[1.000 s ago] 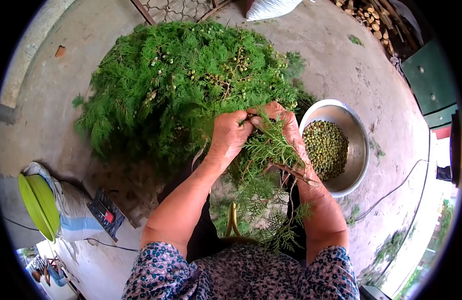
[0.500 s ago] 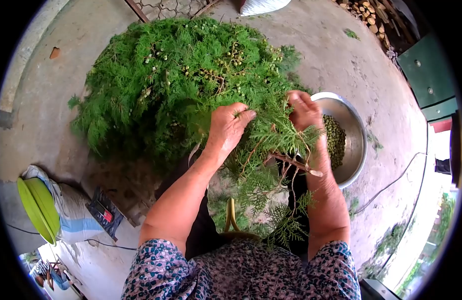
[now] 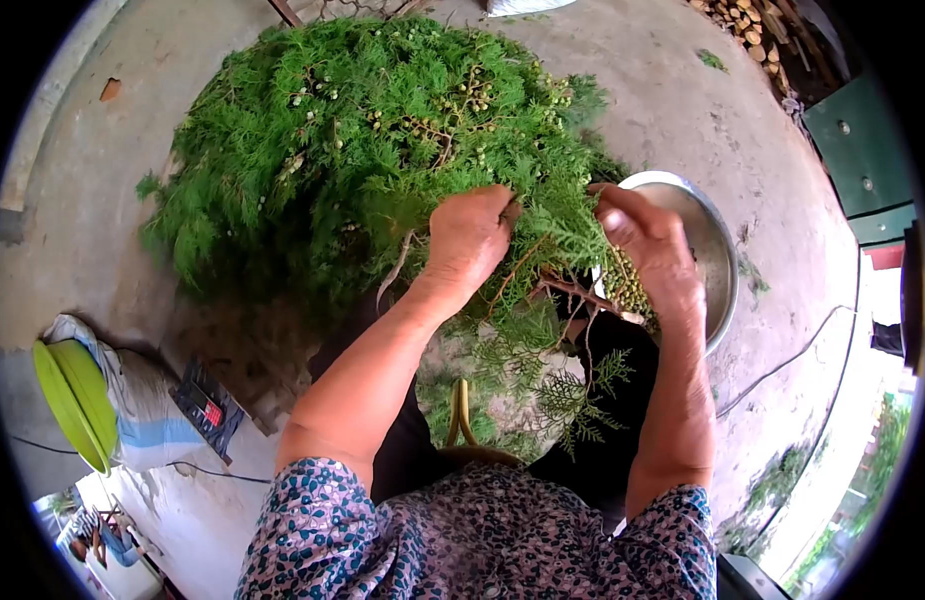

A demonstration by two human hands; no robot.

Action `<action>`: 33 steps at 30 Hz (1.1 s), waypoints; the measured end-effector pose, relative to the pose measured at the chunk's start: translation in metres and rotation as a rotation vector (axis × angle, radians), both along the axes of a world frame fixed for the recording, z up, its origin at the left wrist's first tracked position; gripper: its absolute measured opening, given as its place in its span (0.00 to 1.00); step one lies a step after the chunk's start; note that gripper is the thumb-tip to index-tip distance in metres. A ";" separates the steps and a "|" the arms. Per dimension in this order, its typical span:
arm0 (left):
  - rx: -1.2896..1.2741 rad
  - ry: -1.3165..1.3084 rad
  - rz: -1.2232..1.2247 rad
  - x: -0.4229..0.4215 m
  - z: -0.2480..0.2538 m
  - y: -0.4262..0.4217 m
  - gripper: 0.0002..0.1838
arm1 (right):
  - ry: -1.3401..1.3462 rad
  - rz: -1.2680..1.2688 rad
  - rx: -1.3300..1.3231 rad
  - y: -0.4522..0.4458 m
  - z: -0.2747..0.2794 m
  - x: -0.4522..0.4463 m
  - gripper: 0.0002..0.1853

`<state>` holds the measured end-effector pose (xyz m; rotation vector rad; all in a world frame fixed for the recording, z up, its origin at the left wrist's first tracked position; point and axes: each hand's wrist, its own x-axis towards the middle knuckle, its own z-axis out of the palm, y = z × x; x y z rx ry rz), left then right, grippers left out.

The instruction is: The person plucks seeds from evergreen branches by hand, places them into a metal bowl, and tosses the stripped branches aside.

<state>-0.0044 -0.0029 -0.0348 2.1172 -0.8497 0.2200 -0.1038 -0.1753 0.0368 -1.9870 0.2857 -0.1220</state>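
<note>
My left hand [image 3: 472, 235] is closed in a pinch on a leafy evergreen branch [image 3: 572, 235], whose brown woody end points toward my right forearm. My right hand [image 3: 654, 243] is just right of the branch's foliage, over the near edge of a metal bowl [image 3: 720, 225]. Its fingers are curled with thumb and forefinger close to the sprigs; anything between them is too small to make out. Small green cones [image 3: 622, 283] lie in the bowl, partly hidden by my right hand and the branch. A big heap of evergreen branches [image 3: 312, 150], bearing pale cones, lies in front of me.
At the left are a lime-green basin [image 3: 72, 400], a pale sack [image 3: 147, 405] and a dark device with a keypad [image 3: 207, 405]. Stacked firewood [image 3: 747, 30] and a green cabinet [image 3: 857, 150] stand at the right. A cable [image 3: 782, 362] runs over the concrete floor.
My right hand has moved right, off the foliage and toward the bowl. My left hand has shifted slightly up and keeps its pinch on the branch. The view has tilted a little.
</note>
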 end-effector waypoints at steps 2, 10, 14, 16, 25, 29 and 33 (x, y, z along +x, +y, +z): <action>0.140 -0.004 -0.010 -0.007 0.005 0.001 0.06 | -0.060 0.209 -0.033 0.005 -0.024 0.001 0.24; 0.161 -0.322 0.053 -0.008 0.003 -0.004 0.04 | 0.385 0.423 0.089 0.040 -0.045 0.003 0.46; -0.091 -0.344 0.130 -0.010 0.012 -0.005 0.05 | 0.333 0.442 0.380 0.069 -0.071 0.003 0.53; -0.248 -0.280 0.101 -0.009 0.017 -0.002 0.06 | 0.365 0.439 0.411 0.080 -0.070 0.004 0.55; -0.686 -0.044 -0.008 0.000 0.042 0.016 0.14 | 0.123 -0.142 0.788 0.094 -0.069 0.015 0.10; -0.934 0.356 0.290 0.022 0.028 0.033 0.12 | 0.075 -0.169 0.889 0.079 -0.071 0.019 0.08; -1.054 0.703 0.335 0.033 0.015 0.044 0.08 | -0.040 -0.101 0.961 0.072 -0.057 0.024 0.10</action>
